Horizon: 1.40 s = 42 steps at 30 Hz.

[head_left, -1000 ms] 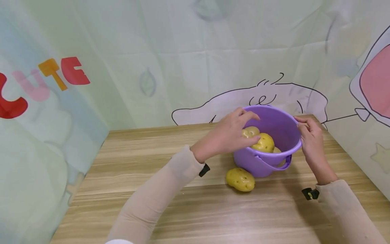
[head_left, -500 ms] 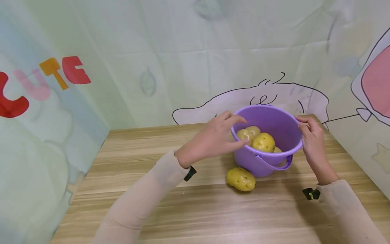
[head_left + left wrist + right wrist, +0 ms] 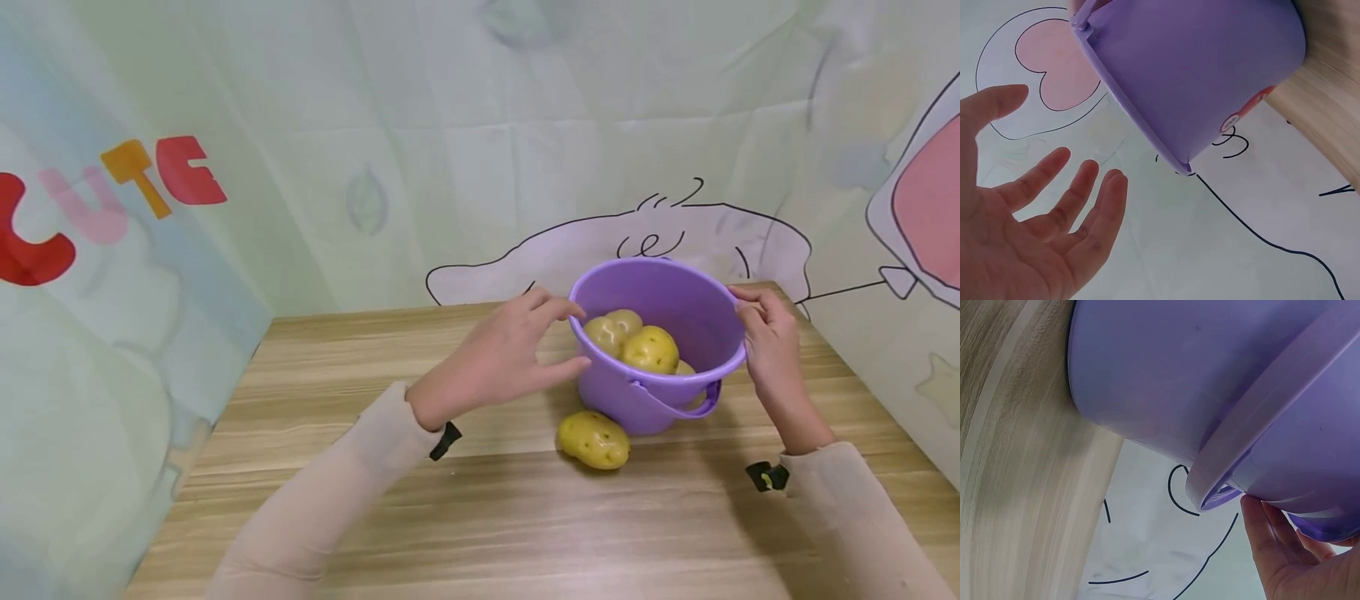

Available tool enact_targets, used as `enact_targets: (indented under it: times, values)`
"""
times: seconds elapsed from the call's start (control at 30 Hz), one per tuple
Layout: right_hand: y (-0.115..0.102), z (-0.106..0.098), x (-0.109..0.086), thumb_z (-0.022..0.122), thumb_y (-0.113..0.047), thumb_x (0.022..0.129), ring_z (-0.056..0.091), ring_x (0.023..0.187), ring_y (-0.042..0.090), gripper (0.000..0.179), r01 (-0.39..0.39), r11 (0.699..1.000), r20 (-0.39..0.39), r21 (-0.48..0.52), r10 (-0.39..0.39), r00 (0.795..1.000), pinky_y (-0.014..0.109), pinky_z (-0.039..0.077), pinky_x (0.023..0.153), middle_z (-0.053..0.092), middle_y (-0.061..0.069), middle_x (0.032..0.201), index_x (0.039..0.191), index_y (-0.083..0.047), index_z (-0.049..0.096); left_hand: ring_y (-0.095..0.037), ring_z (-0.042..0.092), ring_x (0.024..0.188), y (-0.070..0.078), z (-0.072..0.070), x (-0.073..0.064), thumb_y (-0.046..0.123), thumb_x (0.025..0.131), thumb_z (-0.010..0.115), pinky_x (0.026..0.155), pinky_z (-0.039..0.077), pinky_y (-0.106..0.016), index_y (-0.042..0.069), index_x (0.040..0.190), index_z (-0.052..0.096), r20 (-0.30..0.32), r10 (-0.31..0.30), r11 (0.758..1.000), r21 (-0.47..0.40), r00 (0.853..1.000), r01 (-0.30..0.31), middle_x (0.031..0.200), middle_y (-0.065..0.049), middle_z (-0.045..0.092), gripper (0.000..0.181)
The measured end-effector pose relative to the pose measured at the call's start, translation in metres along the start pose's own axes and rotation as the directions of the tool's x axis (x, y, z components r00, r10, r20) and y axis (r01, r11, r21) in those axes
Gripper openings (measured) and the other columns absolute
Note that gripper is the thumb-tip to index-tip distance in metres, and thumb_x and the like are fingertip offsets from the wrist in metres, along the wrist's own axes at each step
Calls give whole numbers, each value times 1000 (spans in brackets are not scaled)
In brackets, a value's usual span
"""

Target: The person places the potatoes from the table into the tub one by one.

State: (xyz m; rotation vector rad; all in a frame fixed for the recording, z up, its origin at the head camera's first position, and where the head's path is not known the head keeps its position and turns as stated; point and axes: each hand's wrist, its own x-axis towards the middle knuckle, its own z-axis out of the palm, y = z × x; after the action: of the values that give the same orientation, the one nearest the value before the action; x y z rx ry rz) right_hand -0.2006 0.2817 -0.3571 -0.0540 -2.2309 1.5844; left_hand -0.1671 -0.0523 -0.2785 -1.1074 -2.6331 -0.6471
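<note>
A purple bucket [image 3: 622, 400] stands on the wooden table with several yellow potatoes [image 3: 649, 350] inside it. My right hand [image 3: 771, 346] pinches the bucket's rim on its right side; the right wrist view shows the fingers [image 3: 1260, 531] at the rim from below. At the bucket's left, my left hand [image 3: 498, 354] is spread with thumb and fingers apart, fingertips close to the rim and nothing held. In the left wrist view its loosely bent fingers [image 3: 1100, 231] are apart from the bucket wall [image 3: 1204, 69]. One more potato [image 3: 594, 440] lies on the table against the bucket's front left.
The wooden table [image 3: 360, 467] meets a printed fabric backdrop [image 3: 450, 183] at its back and sides. The bucket's purple handle [image 3: 697, 408] hangs down at the front right. A black strap [image 3: 767, 477] shows at my right wrist.
My left hand has drawn back leftward from over the potatoes in the bucket to outside its rim, without a potato. My right hand stays on the rim.
</note>
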Motion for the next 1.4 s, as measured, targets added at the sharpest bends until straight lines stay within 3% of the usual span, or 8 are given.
enact_targets:
  times: [0.47, 0.87, 1.23, 1.4]
  values:
    - [-2, -2, 1, 45, -21, 105, 62, 72, 6, 32, -11, 1000, 14, -6, 12, 1000, 17, 49, 61, 65, -17, 90, 129, -9, 62, -18, 59, 106, -10, 12, -18, 46, 90, 70, 87, 50, -34, 15, 129, 60, 74, -84, 996, -18, 994, 86, 118, -4, 61, 51]
    - [-1, -3, 0, 44, -22, 106, 63, 75, 6, 34, -2, 1000, 20, -13, 3, 1000, 17, 49, 62, 65, -18, 92, 132, -6, 59, -23, 59, 108, -13, 52, -26, 57, 88, 69, 92, 51, -39, 14, 142, 52, 227, -176, 981, -36, 958, 189, 129, -13, 56, 71]
    - [-1, -2, -1, 45, -20, 105, 61, 72, 6, 31, 27, 1000, 20, 16, -28, 999, 16, 48, 60, 66, -17, 91, 128, -8, 62, -28, 57, 115, -6, 79, -29, 64, 86, 65, 96, 49, -43, 5, 138, 55, 270, -239, 966, -29, 933, 255, 129, -18, 56, 79]
    - [-1, -2, -1, 46, -19, 105, 62, 71, 6, 29, 22, 999, 29, 38, -23, 999, 16, 48, 60, 66, -17, 92, 127, -10, 63, -29, 57, 112, -3, 94, -31, 66, 86, 64, 92, 50, -41, 0, 131, 58, 265, -241, 966, -31, 934, 257, 124, -19, 59, 80]
